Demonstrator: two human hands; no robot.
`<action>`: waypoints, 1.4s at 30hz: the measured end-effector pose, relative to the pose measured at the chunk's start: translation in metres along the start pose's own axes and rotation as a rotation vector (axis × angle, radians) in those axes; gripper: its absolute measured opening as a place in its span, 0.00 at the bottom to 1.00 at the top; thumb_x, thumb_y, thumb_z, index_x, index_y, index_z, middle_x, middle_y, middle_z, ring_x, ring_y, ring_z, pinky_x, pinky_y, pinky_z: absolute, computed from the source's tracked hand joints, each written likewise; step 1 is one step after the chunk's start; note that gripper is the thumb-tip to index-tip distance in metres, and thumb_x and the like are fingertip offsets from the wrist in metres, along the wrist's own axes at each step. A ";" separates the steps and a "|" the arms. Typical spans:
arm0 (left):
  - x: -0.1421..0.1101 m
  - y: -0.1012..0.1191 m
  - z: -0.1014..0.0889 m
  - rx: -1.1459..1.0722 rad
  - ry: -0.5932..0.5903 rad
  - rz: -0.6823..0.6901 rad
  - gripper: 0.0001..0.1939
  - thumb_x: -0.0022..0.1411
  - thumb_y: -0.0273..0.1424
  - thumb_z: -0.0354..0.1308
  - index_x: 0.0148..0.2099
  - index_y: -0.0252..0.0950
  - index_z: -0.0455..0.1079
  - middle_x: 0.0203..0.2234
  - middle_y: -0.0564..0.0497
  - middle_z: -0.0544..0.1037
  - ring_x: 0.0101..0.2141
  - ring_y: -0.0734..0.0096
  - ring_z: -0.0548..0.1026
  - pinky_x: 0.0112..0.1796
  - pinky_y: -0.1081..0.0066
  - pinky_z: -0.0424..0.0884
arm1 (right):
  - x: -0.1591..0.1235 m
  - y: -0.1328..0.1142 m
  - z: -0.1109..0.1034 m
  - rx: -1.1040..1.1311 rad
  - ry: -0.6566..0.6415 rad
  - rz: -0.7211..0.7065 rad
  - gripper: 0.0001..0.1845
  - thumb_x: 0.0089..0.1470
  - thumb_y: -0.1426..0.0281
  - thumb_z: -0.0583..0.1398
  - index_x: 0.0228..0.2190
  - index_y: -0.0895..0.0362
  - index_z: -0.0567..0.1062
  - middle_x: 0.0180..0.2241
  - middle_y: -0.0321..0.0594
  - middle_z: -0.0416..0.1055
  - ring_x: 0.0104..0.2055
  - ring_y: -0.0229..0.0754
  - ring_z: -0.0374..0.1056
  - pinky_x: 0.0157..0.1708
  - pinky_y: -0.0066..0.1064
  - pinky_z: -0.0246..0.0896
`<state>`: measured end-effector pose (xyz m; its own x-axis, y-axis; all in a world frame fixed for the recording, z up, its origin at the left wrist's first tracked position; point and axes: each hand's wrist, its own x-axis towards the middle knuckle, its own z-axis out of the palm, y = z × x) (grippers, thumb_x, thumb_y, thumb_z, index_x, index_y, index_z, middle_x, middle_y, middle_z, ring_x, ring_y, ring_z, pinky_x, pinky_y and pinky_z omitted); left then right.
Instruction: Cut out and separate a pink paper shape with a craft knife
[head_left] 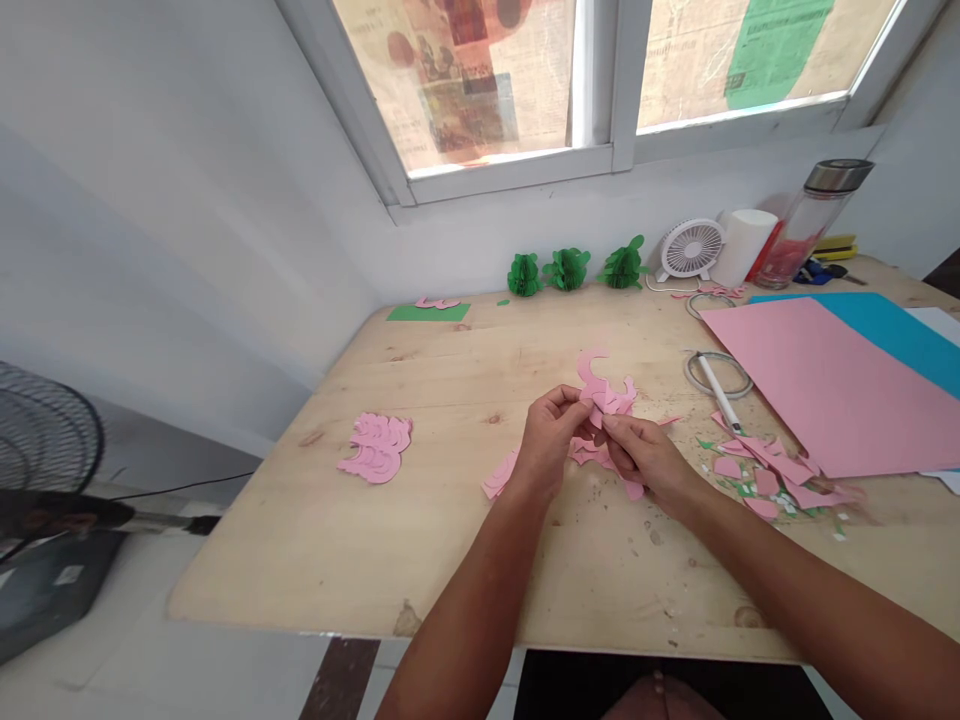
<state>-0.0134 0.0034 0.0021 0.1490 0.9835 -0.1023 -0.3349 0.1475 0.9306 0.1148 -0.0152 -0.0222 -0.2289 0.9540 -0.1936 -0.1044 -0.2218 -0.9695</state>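
Between the fingertips of both hands is a curved pink paper cutout (594,372), held just above the wooden table (450,560). My left hand (553,428) pinches it from the left side. From the right, my right hand (646,455) grips its lower part with thumb and fingers. More pink paper pieces (501,475) lie under and beside my hands, partly hidden by them. A stack of scalloped pink cutouts (379,447) rests on the table to the left.
Pink and green scraps (780,475) lie at right, near a white pen (718,393) and pink sheet (847,390) over blue paper. Along the wall stand green paper ornaments (568,268), a small white fan (691,248) and a glass bottle (806,230). A green sheet (409,313) lies back left.
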 end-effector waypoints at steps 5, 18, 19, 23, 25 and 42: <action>0.001 -0.001 0.000 -0.001 0.005 0.002 0.09 0.47 0.32 0.60 0.27 0.33 0.64 0.17 0.56 0.68 0.18 0.79 0.66 0.24 0.75 0.64 | 0.000 0.000 -0.001 0.006 -0.005 0.004 0.20 0.50 0.54 0.55 0.20 0.58 0.65 0.10 0.25 0.47 0.13 0.29 0.39 0.13 0.24 0.31; 0.001 -0.002 0.000 -0.007 -0.002 -0.007 0.09 0.47 0.33 0.60 0.27 0.33 0.64 0.17 0.55 0.69 0.18 0.79 0.66 0.24 0.74 0.65 | 0.001 0.002 0.000 0.012 -0.001 0.000 0.21 0.50 0.53 0.55 0.19 0.57 0.62 0.11 0.26 0.48 0.13 0.29 0.39 0.13 0.24 0.31; 0.001 -0.003 0.000 -0.005 0.003 -0.009 0.09 0.46 0.33 0.60 0.27 0.33 0.64 0.17 0.56 0.68 0.18 0.79 0.66 0.24 0.74 0.65 | 0.001 0.002 0.000 0.010 0.003 -0.002 0.22 0.49 0.53 0.55 0.18 0.57 0.61 0.11 0.26 0.48 0.13 0.29 0.40 0.13 0.24 0.31; 0.002 -0.003 0.000 0.010 0.009 -0.005 0.09 0.46 0.33 0.60 0.27 0.33 0.64 0.16 0.56 0.68 0.18 0.79 0.66 0.24 0.74 0.65 | 0.001 0.002 -0.001 0.002 0.002 -0.012 0.23 0.49 0.53 0.55 0.16 0.56 0.60 0.10 0.26 0.47 0.13 0.29 0.40 0.12 0.24 0.31; 0.001 -0.004 0.000 0.015 0.007 -0.005 0.09 0.47 0.33 0.60 0.27 0.33 0.64 0.16 0.56 0.68 0.18 0.79 0.66 0.24 0.74 0.64 | 0.000 0.001 0.000 0.001 0.002 -0.010 0.23 0.49 0.53 0.55 0.15 0.56 0.59 0.10 0.26 0.47 0.13 0.29 0.40 0.13 0.24 0.31; 0.001 -0.003 0.001 0.011 0.012 -0.018 0.08 0.46 0.32 0.59 0.27 0.33 0.64 0.16 0.56 0.67 0.18 0.79 0.66 0.24 0.74 0.64 | 0.000 0.001 0.000 -0.011 0.003 -0.002 0.23 0.49 0.52 0.55 0.16 0.56 0.59 0.10 0.27 0.47 0.13 0.30 0.39 0.13 0.24 0.31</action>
<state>-0.0111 0.0041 -0.0001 0.1437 0.9819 -0.1230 -0.3225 0.1639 0.9323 0.1148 -0.0152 -0.0227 -0.2256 0.9550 -0.1924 -0.0938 -0.2179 -0.9714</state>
